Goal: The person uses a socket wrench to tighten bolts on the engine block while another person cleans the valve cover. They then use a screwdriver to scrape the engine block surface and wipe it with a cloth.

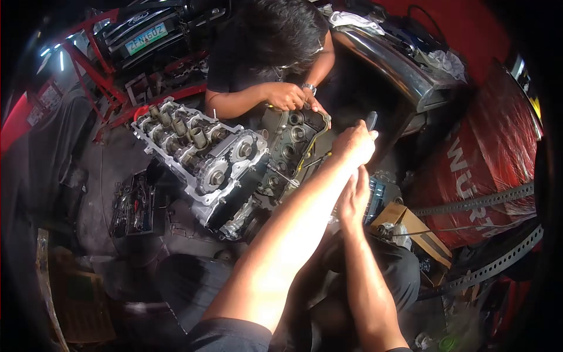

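My left hand (pixel 355 144) is closed around a tool with a grey, rounded end (pixel 372 120) that sticks out past the fist; the rest of the tool is hidden. Just below that wrist, my right hand (pixel 354 196) has its fingers stretched out, with nothing visible in it. To the left of my hands lies a tilted engine cover (pixel 287 151) with a yellowish line along its edge. A co-worker's hands (pixel 293 97) touch its far end. Beside it, an engine (pixel 202 144) shows its valve gear and two round sprockets.
A toolbox with loose tools (pixel 132 205) lies on the floor at left. Near my right forearm are a blue tool case (pixel 375 193) and an open cardboard box (pixel 419 232). A red wrapped drum (pixel 475 170) and perforated metal strips (pixel 492 264) stand at right.
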The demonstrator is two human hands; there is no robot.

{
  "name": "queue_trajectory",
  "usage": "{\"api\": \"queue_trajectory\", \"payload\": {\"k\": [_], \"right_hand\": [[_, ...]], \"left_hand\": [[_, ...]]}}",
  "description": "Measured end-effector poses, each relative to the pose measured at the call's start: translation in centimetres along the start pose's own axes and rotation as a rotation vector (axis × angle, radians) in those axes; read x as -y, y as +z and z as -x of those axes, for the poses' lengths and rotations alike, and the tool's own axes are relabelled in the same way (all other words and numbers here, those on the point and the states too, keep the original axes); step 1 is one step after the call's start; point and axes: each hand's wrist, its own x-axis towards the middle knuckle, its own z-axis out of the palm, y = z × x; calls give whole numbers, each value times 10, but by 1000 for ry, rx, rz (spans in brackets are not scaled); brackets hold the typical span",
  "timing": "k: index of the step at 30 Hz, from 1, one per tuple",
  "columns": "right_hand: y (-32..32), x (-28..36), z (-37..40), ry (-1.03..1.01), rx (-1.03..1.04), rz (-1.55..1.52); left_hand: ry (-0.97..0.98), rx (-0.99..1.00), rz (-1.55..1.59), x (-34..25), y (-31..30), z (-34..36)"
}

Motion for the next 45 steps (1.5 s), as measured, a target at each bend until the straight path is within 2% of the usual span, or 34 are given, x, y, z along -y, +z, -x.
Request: {"api": "queue_trajectory", "payload": {"k": [1, 3, 7, 8, 10, 11, 12, 14, 15, 17, 18, 19, 20, 21, 22, 24, 25, 26, 28, 29, 30, 33, 34, 35, 37, 39, 40, 43, 44, 45], "right_hand": [[-9, 21, -12, 170, 124, -55], [5, 5, -28, 49, 18, -308], [3, 7, -41, 170, 198, -308], [3, 5, -44, 182, 229, -298], [4, -27, -50, 349, 239, -200], [8, -48, -50, 434, 237, -151], [15, -71, -46, 430, 186, -233], [13, -38, -35, 632, 186, -338], [13, -35, -33, 724, 227, -375], [22, -49, -27, 765, 212, -379], [24, -55, -23, 789, 229, -350], [23, -59, -20, 810, 247, -319], [25, -57, -17, 838, 219, -282], [24, -60, -13, 874, 244, -300], [25, -67, -11, 912, 271, -294], [27, -64, -3, 1047, 279, -307], [23, -51, -1, 1069, 413, -204], [25, -58, 5, 1138, 466, -230], [26, -73, 19, 1287, 559, -360], [26, -77, 25, 1371, 599, -462], [25, -71, 27, 1364, 586, -472], [19, -63, 21, 1307, 663, -396], [18, -41, 19, 1215, 661, -171], [13, -28, 18, 1150, 691, -91], [5, -7, 22, 946, 605, 159], [-5, 0, 24, 506, 485, 499], [-5, 8, 31, 487, 332, 212], [-5, 49, 47, 207, 426, -93], [1, 49, 46, -35, 463, 155], [4, 44, 44, -23, 441, 158]], "left_hand": [[-21, -15, 14, 4, 4, -6], [-67, -46, 40, 12, 6, -13], [-110, -23, 150, 35, 14, -19], [-75, -119, 135, 45, 23, -18], [123, -420, -78, 43, 14, 22], [420, -705, -1, 58, 21, 38], [492, -732, 73, 57, 12, 67], [586, -788, 98, 78, 14, 123], [514, -802, 78, 95, 24, 149], [220, -771, 104, 144, 59, 180], [18, -634, 137, 173, 78, 187], [-94, -475, 121, 203, 92, 189], [-136, -422, 56, 226, 104, 186], [-173, -366, -10, 231, 107, 183], [-302, -264, -25, 235, 112, 177], [-182, -262, -156, 252, 127, 155], [-127, -261, -222, 255, 129, 148], [-89, -212, -107, 260, 127, 140], [-101, -166, -179, 267, 139, 124], [-119, -95, -117, 276, 144, 120], [-141, -26, -56, 277, 142, 117], [-212, 1, 84, 270, 142, 126], [-282, 77, 20, 265, 140, 128], [-224, 35, 55, 264, 141, 137], [-122, -33, 176, 257, 143, 151], [-209, -16, 168, 242, 140, 157], [-252, -9, 170, 236, 138, 160], [-243, -68, 192, 230, 136, 164], [-229, -87, 158, 227, 132, 168], [-218, -123, 101, 229, 134, 176]]}}
